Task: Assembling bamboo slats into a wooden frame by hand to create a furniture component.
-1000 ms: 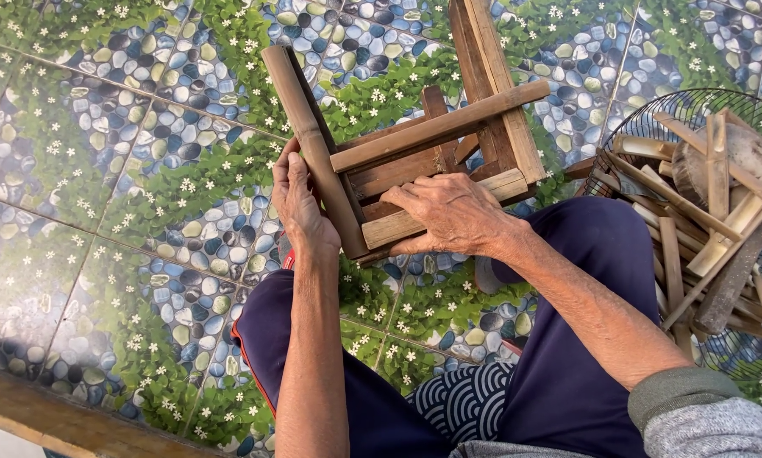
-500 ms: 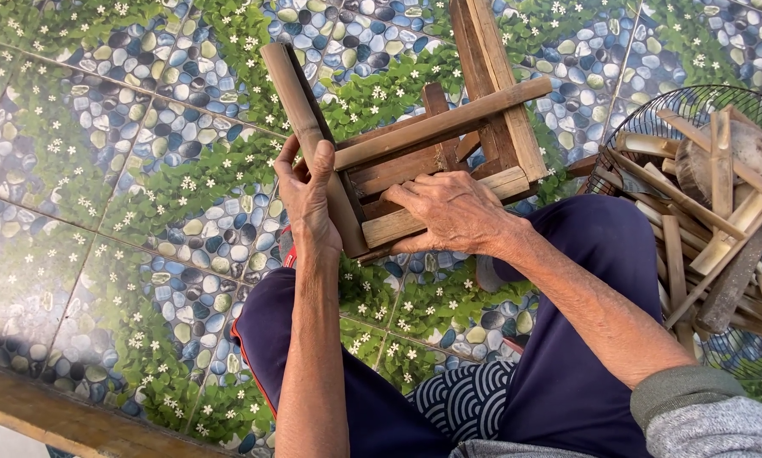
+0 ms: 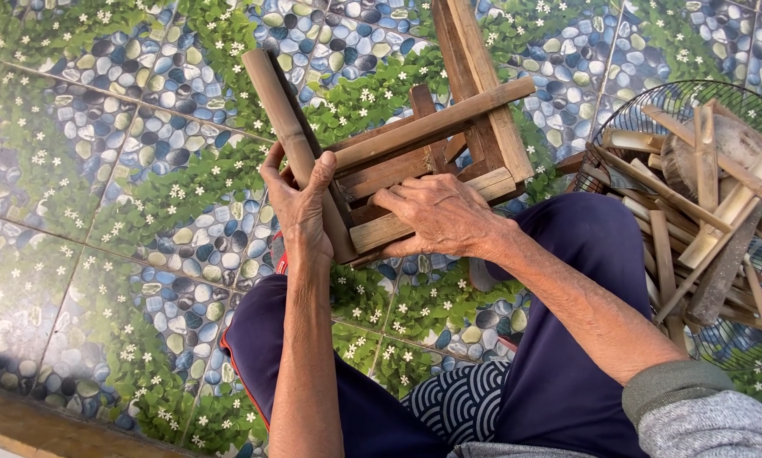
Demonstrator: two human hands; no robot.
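Your left hand (image 3: 300, 203) grips a leg of the bamboo stool frame (image 3: 398, 144) above your knees; your right hand (image 3: 436, 212) curls closed over a lower rail. Beyond, pebble-pattern floor tiles (image 3: 101, 170); rightward, a wire basket (image 3: 652, 110) of bamboo offcuts (image 3: 703, 170).

Pebble-and-leaf patterned floor tiles (image 3: 101, 170) — a wire basket (image 3: 652, 110) of bamboo offcuts (image 3: 703, 170).

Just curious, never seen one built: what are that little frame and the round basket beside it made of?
Frame: apparently bamboo, raw tan, unvarnished; one round leg shows node rings. Basket: thin dark metal wire, looks like a fan guard, holding similar strips.
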